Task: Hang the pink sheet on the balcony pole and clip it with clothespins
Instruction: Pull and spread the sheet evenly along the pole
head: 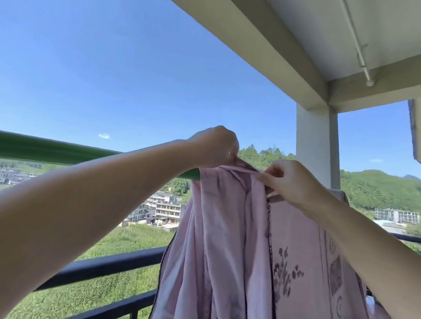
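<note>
The green pole runs off the left edge of the frame, and its right stretch disappears under the pink sheet, whose lower part is cut off by the bottom edge. The left hand curls over the sheet's top fold, hiding its fingertips. Whether the right hand pinches a clothespin or only cloth cannot be told.

The pink sheet hangs bunched over the green pole, just in front of the black balcony railing. The left hand pinches the fabric at the pole's top, while the right hand pinches a fold just beside it.
</note>
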Tool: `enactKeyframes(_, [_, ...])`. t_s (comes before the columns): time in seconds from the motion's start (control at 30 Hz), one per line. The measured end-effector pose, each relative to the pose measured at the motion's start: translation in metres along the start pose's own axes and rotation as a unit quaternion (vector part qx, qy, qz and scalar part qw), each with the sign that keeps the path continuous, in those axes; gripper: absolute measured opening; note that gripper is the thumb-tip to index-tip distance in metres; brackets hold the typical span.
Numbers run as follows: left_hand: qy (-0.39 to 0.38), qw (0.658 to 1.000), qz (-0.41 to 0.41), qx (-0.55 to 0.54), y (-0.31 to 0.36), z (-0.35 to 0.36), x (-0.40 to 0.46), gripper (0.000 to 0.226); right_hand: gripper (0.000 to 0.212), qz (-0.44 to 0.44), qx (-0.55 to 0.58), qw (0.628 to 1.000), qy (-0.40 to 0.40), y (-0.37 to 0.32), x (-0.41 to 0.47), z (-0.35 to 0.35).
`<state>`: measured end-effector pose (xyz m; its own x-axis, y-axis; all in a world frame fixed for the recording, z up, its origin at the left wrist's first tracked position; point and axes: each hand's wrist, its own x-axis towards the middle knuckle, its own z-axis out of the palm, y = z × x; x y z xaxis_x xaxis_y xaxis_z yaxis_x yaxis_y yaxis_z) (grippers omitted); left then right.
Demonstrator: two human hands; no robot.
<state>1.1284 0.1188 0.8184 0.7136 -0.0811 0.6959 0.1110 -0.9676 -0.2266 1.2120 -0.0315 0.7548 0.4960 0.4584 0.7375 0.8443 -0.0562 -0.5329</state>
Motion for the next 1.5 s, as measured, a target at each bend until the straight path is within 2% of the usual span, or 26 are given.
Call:
enactKeyframes(0.1, [0.047, 0.998, -0.024, 0.016, -0.004, -0.01, 0.0, 0.017, 0.023, 0.014, 0.052, 0.998, -0.025, -0.007, 0.0, -0.001])
enactKeyframes(0.2, [0.09, 0.993, -0.061, -0.04, -0.015, -0.03, -0.009, 0.02, 0.02, -0.006, 0.059, 0.998, 0.012, -0.022, 0.006, 0.002])
enactKeyframes(0.27, [0.104, 0.982, -0.106, -0.12, -0.023, -0.046, -0.021, 0.022, 0.021, -0.039, 0.015, 0.999, 0.018, -0.042, 0.005, 0.013])
enactKeyframes(0.37, [0.11, 0.936, -0.163, -0.294, -0.036, -0.071, -0.042, 0.021, 0.038, -0.103, -0.103, 0.989, 0.014, -0.078, -0.001, 0.045])
enactKeyframes(0.47, [0.116, 0.904, -0.184, -0.369, -0.05, -0.102, -0.068, 0.02, 0.026, -0.156, -0.208, 0.961, 0.09, -0.113, 0.001, 0.07])
enactKeyframes(0.53, [0.133, 0.897, -0.193, -0.375, -0.064, -0.127, -0.09, 0.017, 0.021, -0.157, -0.22, 0.958, 0.095, -0.134, -0.002, 0.081])
enactKeyframes(0.63, [0.157, 0.886, -0.213, -0.38, -0.088, -0.168, -0.133, 0.013, 0.044, -0.158, -0.19, 0.966, 0.075, -0.181, -0.027, 0.108])
enactKeyframes(0.7, [0.154, 0.883, -0.218, -0.387, -0.099, -0.194, -0.164, 0.01, 0.059, -0.174, -0.245, 0.95, 0.085, -0.218, -0.05, 0.134])
enactKeyframes(0.73, [0.152, 0.883, -0.219, -0.386, -0.104, -0.207, -0.179, 0.009, 0.056, -0.183, -0.28, 0.938, 0.09, -0.234, -0.061, 0.149])
enactKeyframes(0.8, [0.152, 0.885, -0.23, -0.374, -0.115, -0.231, -0.206, 0.008, 0.038, -0.196, -0.311, 0.925, 0.092, -0.268, -0.077, 0.171])
enactKeyframes(0.9, [0.133, 0.896, -0.258, -0.336, -0.139, -0.264, -0.244, 0.007, 0.031, -0.165, -0.296, 0.938, 0.07, -0.312, -0.091, 0.182])
enactKeyframes(1.03, [0.113, 0.918, -0.291, -0.245, -0.176, -0.303, -0.291, 0.007, 0.007, -0.094, -0.313, 0.945, 0.012, -0.337, -0.109, 0.172])
enactKeyframes(1.1, [0.112, 0.922, -0.312, -0.202, -0.193, -0.323, -0.317, 0.008, 0.008, -0.091, -0.309, 0.947, 0.007, -0.348, -0.122, 0.167])
enactKeyframes(1.2, [0.09, 0.92, -0.348, -0.156, -0.21, -0.355, -0.36, 0.014, 0.008, -0.127, -0.234, 0.963, 0.039, -0.388, -0.139, 0.165])
enactKeyframes(1.33, [0.065, 0.902, -0.417, -0.087, -0.236, -0.407, -0.417, 0.016, 0.011, -0.242, -0.135, 0.957, 0.086, -0.47, -0.148, 0.191])
enactKeyframes(1.4, [0.041, 0.89, -0.45, -0.067, -0.247, -0.434, -0.45, 0.012, 0.015, -0.265, -0.101, 0.956, 0.068, -0.511, -0.151, 0.211])
enactKeyframes(1.5, [-0.019, 0.868, -0.491, -0.068, -0.251, -0.472, -0.505, 0.01, 0.017, -0.229, 0.01, 0.973, -0.027, -0.568, -0.165, 0.245])
